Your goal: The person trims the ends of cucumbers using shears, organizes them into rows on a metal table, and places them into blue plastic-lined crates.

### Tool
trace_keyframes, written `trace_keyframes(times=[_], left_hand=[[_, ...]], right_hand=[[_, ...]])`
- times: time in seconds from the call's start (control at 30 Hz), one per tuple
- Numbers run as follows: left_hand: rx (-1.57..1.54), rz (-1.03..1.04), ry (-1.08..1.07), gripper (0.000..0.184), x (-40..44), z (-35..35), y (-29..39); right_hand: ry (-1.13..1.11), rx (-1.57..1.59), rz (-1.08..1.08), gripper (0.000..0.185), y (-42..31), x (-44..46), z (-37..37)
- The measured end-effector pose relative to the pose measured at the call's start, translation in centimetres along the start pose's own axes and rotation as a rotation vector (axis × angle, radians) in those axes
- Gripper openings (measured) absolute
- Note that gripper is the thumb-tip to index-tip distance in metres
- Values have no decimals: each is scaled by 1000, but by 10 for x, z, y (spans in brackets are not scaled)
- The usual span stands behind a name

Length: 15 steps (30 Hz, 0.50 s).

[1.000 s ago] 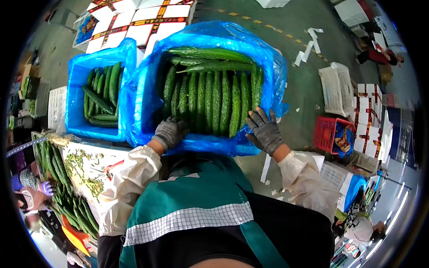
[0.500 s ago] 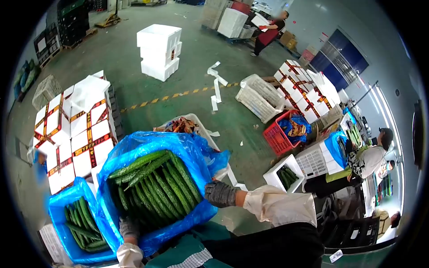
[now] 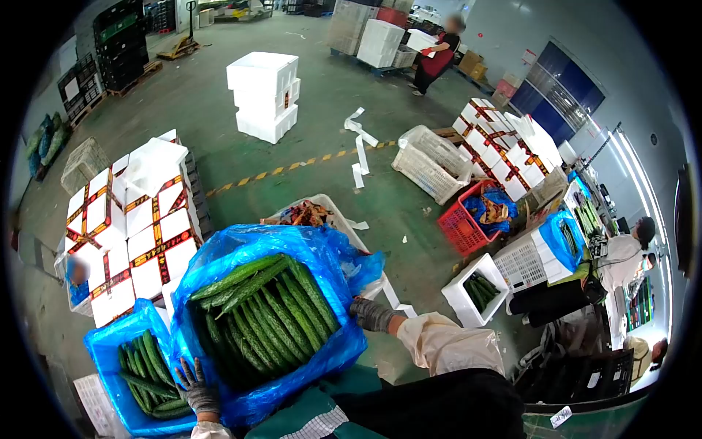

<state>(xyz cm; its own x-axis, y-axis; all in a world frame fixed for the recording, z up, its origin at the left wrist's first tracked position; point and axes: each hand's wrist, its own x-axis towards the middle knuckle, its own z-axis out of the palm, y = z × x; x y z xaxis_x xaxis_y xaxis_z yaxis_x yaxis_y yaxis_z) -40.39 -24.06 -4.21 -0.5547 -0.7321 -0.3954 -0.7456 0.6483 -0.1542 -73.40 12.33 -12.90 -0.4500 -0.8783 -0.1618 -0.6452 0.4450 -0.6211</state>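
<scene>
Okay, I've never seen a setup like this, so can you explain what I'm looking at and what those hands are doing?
There's no machine here: a person is working with grey gloves on, and the view comes from a camera worn on their head. In front are a larger blue-lined box and a smaller blue-lined box, both holding cucumbers; what they rest on is hidden. The left hand is spread where the two boxes meet. The right hand is at the larger box's right side; whether it grips the lining isn't clear. Neither hand visibly holds a cucumber. Beyond stand taped white boxes.
</scene>
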Motion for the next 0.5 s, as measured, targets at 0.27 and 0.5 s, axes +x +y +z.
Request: trace_keyframes(times=[0.27, 0.5], left_hand=[[-231, 38, 145, 85, 6, 22, -33], [-652, 171, 887, 39, -12, -42, -10]], right_hand=[[81, 720, 436, 14, -15, 15, -17], [533, 1229, 758, 13, 5, 19, -33]])
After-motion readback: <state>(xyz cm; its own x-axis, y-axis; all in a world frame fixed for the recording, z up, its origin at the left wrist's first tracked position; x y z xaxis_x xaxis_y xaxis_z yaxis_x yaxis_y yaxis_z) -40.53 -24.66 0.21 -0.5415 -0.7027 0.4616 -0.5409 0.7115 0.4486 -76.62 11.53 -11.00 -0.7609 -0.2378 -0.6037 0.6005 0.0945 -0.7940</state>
